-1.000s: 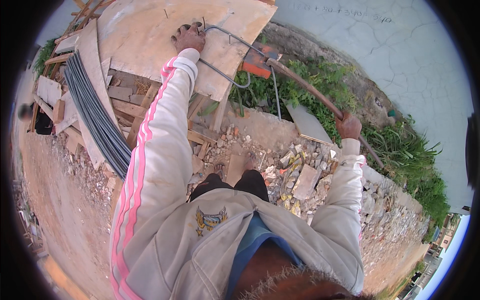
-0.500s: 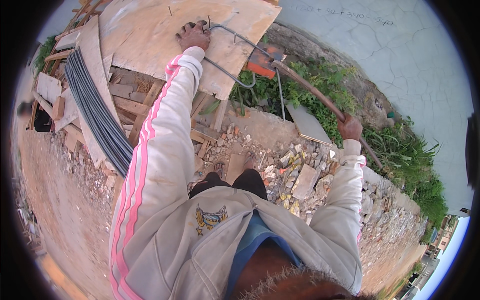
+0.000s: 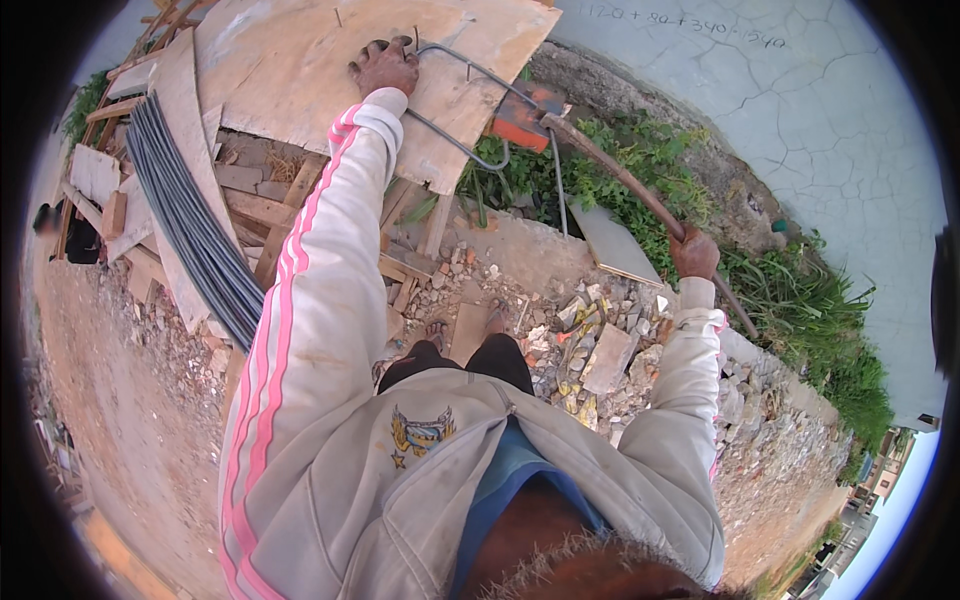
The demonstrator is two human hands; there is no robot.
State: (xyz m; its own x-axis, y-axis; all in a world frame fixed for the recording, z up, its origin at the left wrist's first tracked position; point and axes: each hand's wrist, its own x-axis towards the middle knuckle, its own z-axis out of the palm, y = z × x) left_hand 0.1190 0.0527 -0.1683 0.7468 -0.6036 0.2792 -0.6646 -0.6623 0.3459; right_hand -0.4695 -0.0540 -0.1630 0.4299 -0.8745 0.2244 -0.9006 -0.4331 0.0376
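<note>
My left hand [image 3: 384, 68] lies on the plywood board [image 3: 290, 75], fingers spread, its palm over one side of a bent steel rod [image 3: 450, 138]. The rod runs out from both sides of the hand toward the board's right edge, where one end curls into a hook. There an orange-red block [image 3: 522, 125] with a dark top sits close to the rod. My right hand [image 3: 694, 250] is wrapped round a long brown bar [image 3: 625, 178]. The bar's upper end reaches the block, and its lower end sticks out below my fist. How bar and rod meet is unclear.
A bundle of dark steel rods [image 3: 190, 215] slants along planks on the left. Nails [image 3: 339, 18] stand up from the board. Rubble [image 3: 605, 360] lies around my feet. Green plants [image 3: 800, 300] grow along the cracked pale wall [image 3: 800, 110]. A flat panel [image 3: 612, 245] leans below the block.
My right hand and the lower end of the bar have shifted very slightly to the left. My left hand and the bent rod stay nearly in place.
</note>
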